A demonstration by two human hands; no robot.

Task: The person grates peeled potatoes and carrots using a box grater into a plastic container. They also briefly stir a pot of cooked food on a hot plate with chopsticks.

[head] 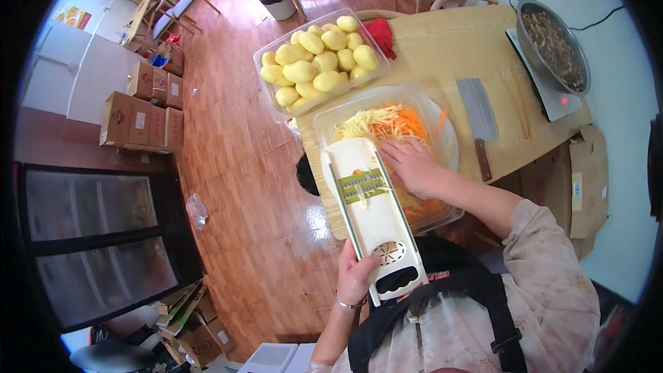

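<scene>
My left hand (356, 272) grips the lower side of a white plastic mandoline slicer (373, 217) with a green-framed toothed blade. The slicer leans over a clear plastic container (331, 124) of shredded potato (362, 122) and shredded carrot (406, 123). My right hand (414, 168) rests on the shreds beside the slicer's right edge, fingers stretched out; its palm side is hidden. Whole peeled potatoes (311, 65) fill a second clear container (269, 98) beyond. A cleaver (479, 114) with a wooden handle lies right of my right hand.
On the wooden table (435, 41) are a red cloth (380, 36), chopsticks (520, 106) and a metal bowl of brown strips (554, 52) on a white electric appliance (554, 103). A white plate (450, 140) lies under the shred container. A bin (279, 2) stands beyond the table.
</scene>
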